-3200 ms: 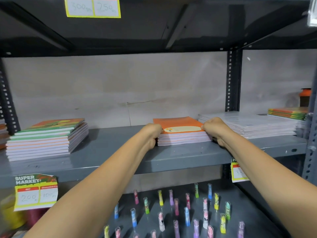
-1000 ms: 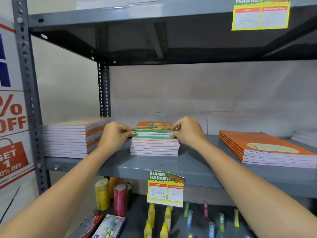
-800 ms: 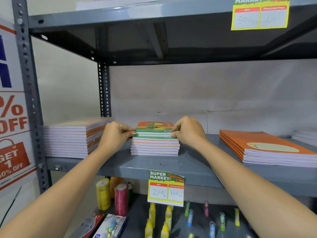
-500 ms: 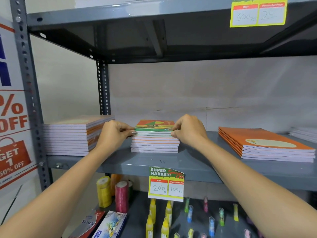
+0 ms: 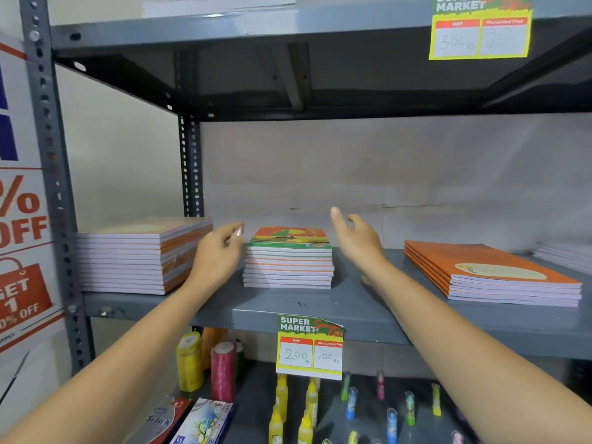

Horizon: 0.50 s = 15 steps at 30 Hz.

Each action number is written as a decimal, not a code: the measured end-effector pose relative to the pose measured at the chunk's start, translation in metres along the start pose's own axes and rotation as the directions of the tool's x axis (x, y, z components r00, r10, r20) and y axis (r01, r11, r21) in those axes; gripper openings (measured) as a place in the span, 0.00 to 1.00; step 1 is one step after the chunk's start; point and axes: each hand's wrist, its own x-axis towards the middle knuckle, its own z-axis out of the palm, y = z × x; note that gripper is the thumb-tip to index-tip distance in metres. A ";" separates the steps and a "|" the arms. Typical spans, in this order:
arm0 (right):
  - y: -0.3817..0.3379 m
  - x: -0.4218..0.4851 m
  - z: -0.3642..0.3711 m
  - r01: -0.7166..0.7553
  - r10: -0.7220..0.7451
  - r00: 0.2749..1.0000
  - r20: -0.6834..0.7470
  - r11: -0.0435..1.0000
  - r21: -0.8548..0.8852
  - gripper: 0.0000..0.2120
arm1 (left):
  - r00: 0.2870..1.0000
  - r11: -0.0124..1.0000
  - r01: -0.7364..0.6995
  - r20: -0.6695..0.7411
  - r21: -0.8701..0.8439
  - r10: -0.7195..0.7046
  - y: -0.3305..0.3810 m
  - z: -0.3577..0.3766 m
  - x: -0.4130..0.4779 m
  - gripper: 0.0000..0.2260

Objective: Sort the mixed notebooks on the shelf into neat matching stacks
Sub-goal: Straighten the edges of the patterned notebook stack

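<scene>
Now both hands are off the middle stack of notebooks (image 5: 288, 257), which sits squared on the grey shelf (image 5: 352, 306). Left hand (image 5: 217, 251) just beside its left edge, fingers loosely curled, holding nothing. Right hand (image 5: 357, 238) just right of it, fingers spread. Taller stack (image 5: 141, 254) at left, orange stack (image 5: 490, 274) at right, well apart.

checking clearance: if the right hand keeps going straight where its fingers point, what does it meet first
Probably the back wall. The right hand is open, fingers aimed up and away, just right of the green-topped notebook stack and not touching it. Nothing else shows in that line, though depth is unclear.
</scene>
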 end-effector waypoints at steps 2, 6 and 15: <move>0.001 0.006 0.013 -0.221 0.194 0.974 0.120 0.933 0.284 0.34 | 0.908 0.866 0.418 0.132 -0.273 -0.397 0.006 0.011 0.013 0.21; 0.003 0.004 0.041 -0.403 0.280 0.909 0.309 0.783 0.474 0.19 | 0.711 0.518 0.703 0.493 -0.488 -0.501 0.011 0.027 0.017 0.17; 0.010 0.014 0.046 -0.356 0.279 0.929 0.243 0.854 0.380 0.25 | 0.714 0.526 0.700 0.496 -0.483 -0.494 0.007 0.037 0.018 0.14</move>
